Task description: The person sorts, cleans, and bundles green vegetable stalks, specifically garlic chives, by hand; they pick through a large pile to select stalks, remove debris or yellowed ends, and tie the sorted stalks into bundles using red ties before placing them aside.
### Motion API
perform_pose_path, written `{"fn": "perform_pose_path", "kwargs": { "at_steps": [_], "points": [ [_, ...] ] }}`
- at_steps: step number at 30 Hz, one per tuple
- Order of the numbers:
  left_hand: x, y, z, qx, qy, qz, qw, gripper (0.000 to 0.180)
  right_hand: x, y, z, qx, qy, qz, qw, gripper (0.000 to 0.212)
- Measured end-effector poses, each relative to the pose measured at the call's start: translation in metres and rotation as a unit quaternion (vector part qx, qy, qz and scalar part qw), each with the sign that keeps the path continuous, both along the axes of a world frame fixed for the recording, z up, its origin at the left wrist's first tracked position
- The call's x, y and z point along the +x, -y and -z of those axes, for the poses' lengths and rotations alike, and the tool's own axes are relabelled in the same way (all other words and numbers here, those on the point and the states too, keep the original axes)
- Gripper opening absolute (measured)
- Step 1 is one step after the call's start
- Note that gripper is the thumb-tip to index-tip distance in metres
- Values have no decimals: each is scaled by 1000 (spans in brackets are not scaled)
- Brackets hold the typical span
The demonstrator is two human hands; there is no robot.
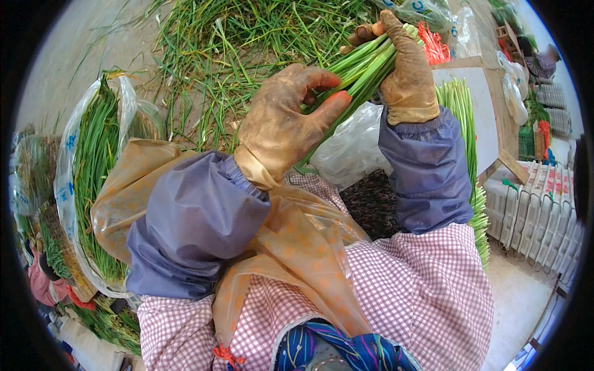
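Note:
A bunch of long green stalks [365, 65] slants across in front of me, its pale ends up at the right. My right hand [405, 68], in a stained brown glove, grips it near those ends. Lower along the bunch is my left hand [284, 117], gloved alike, its orange-tipped thumb and finger curled about the stalks. The leafy ends run down behind the left hand and are partly hidden. Beside my right arm lies a stack of pale green stalks [461, 117]. Blue sleeve covers and a translucent orange-spotted apron [291, 235] cover parts of me.
Loose green leaves [210, 68] litter the ground ahead. A clear plastic bag of greens [96, 179] stands at left. Red ties [433, 44] lie beyond my right hand, near a grey board [479, 105]. White foam boxes [532, 201] are stacked at right. Other people are far off.

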State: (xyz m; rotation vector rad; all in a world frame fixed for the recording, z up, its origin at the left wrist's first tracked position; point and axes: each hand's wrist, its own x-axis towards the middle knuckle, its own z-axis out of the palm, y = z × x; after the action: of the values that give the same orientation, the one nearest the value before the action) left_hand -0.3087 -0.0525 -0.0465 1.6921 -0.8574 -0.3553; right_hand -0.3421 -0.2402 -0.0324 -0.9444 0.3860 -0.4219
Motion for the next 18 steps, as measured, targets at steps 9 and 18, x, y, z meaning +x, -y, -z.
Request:
{"fn": "perform_pose_path", "kwargs": {
  "at_steps": [9, 18],
  "points": [
    [17, -2, -2, 42, -296, 56, 953, 12, -2, -8, 3, 33, -5, -41, 999, 25],
    [27, -12, -31, 66, 39, -1, 997, 8, -2, -19, 7, -62, -10, -32, 998, 18]
  ]
}}
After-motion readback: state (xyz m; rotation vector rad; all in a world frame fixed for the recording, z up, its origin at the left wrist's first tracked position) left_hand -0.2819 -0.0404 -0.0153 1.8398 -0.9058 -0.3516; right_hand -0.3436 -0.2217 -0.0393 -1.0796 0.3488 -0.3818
